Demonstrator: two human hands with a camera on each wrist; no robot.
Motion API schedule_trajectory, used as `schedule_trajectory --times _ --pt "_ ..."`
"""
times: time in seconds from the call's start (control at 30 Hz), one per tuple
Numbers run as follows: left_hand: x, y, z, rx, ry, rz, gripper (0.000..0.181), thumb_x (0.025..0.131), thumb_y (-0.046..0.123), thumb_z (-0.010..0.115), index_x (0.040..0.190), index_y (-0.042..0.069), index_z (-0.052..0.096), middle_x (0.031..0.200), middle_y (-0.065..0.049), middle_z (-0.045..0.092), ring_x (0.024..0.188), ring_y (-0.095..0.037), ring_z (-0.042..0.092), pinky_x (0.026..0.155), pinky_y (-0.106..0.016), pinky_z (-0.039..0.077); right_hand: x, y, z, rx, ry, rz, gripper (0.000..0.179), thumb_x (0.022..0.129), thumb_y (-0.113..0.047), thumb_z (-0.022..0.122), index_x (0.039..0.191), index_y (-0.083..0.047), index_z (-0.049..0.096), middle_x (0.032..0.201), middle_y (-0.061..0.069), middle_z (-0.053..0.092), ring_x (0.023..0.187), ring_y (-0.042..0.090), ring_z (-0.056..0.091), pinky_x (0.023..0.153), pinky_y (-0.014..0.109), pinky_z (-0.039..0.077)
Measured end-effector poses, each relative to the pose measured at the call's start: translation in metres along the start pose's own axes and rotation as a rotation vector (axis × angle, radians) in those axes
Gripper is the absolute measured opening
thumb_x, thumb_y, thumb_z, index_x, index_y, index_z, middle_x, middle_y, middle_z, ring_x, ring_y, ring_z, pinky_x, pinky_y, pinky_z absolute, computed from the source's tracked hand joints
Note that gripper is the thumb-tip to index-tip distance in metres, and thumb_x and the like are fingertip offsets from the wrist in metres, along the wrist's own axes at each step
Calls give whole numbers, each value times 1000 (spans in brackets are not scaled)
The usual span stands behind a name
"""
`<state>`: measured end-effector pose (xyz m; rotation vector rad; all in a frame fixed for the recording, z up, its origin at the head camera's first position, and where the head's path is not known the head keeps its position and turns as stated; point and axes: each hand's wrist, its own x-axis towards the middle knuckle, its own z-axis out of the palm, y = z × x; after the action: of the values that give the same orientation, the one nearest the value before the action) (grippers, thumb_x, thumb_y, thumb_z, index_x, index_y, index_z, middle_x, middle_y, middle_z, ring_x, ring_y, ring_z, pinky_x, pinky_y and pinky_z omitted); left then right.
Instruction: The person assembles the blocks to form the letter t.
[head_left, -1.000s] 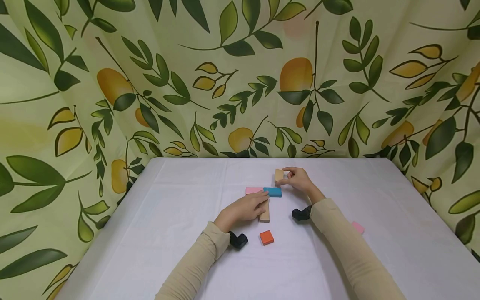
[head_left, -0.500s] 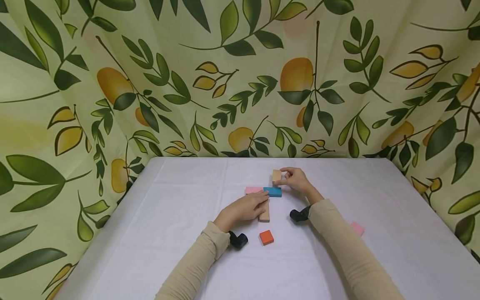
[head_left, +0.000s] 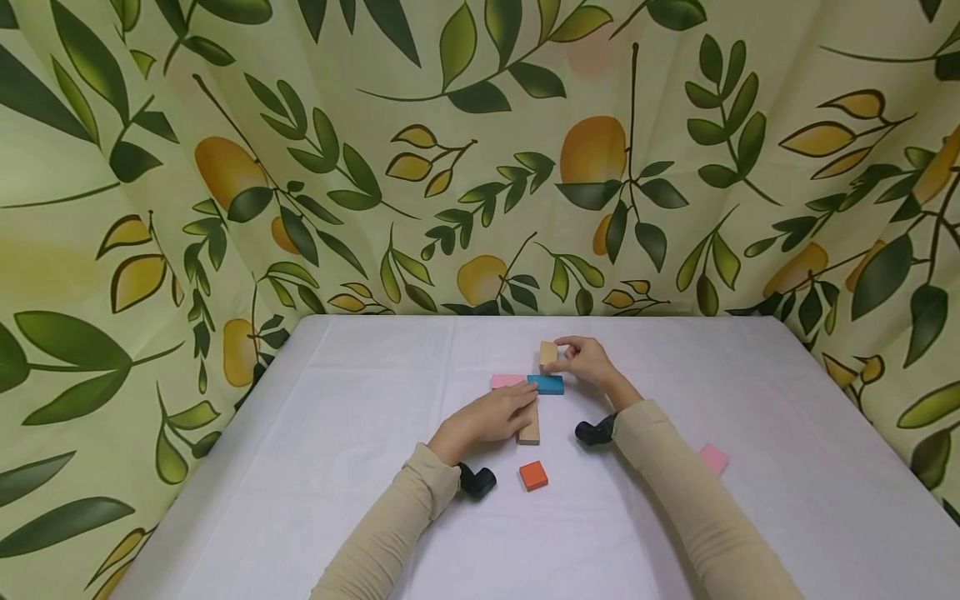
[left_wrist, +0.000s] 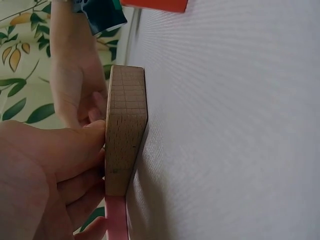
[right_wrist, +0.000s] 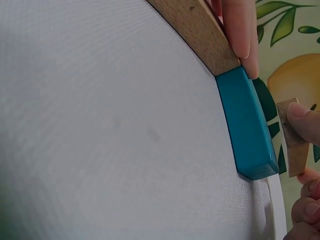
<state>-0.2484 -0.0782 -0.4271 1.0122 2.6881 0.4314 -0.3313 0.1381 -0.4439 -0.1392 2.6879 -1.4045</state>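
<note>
My right hand [head_left: 592,361] pinches a plain wooden block [head_left: 548,353] between thumb and fingers, just behind a blue block [head_left: 547,385]. In the right wrist view the held block [right_wrist: 294,142] appears raised above the table. The fingers of my left hand [head_left: 487,417] lie fairly straight over a long wooden block [head_left: 529,433] and reach the blue block. Its thumb touches the top edge of the wooden block [left_wrist: 126,135] in the left wrist view. A pink block [head_left: 507,381] lies end to end with the blue one, partly covered by the left fingers.
An orange-red square block [head_left: 533,476] lies nearer the front, between the forearms. A pink block [head_left: 714,458] sits to the right beside the right sleeve, partly hidden. The white-covered table [head_left: 360,383] ends at a leaf-patterned curtain [head_left: 420,208].
My right hand has moved slightly left with the wooden block, to behind the blue block. The left hand and the blocks beneath it have stayed put.
</note>
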Motion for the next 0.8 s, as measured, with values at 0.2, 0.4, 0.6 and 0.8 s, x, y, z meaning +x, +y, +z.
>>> schedule_trajectory --times 0.2,0.4,0.6,0.8 --pt "-1 1 -1 7 -7 -5 51 102 26 45 148 6 37 159 -4 32 150 -19 29 123 -36 28 0 0 1 13 1 -9 64 74 -24 83 127 3 58 69 -3 39 65 12 37 54 21 28" --pt "0 0 -1 14 -7 1 51 102 26 46 148 6 37 159 -4 32 149 -19 29 123 -36 28 2 0 5 7 -3 -26 62 74 -24 82 126 3 59 68 -3 39 65 12 36 54 20 28" --pt "0 0 0 24 -7 4 51 101 25 47 148 6 38 159 -4 33 149 -19 30 123 -36 28 3 -1 7 9 -7 -27 64 74 -25 83 126 3 59 68 -3 39 66 12 37 55 21 28" --pt "1 -1 0 23 -3 13 51 101 25 48 147 5 38 158 -5 34 149 -20 31 122 -37 29 4 -3 9 30 -10 -19 68 73 -26 83 129 3 57 69 -3 39 66 13 37 55 21 28"
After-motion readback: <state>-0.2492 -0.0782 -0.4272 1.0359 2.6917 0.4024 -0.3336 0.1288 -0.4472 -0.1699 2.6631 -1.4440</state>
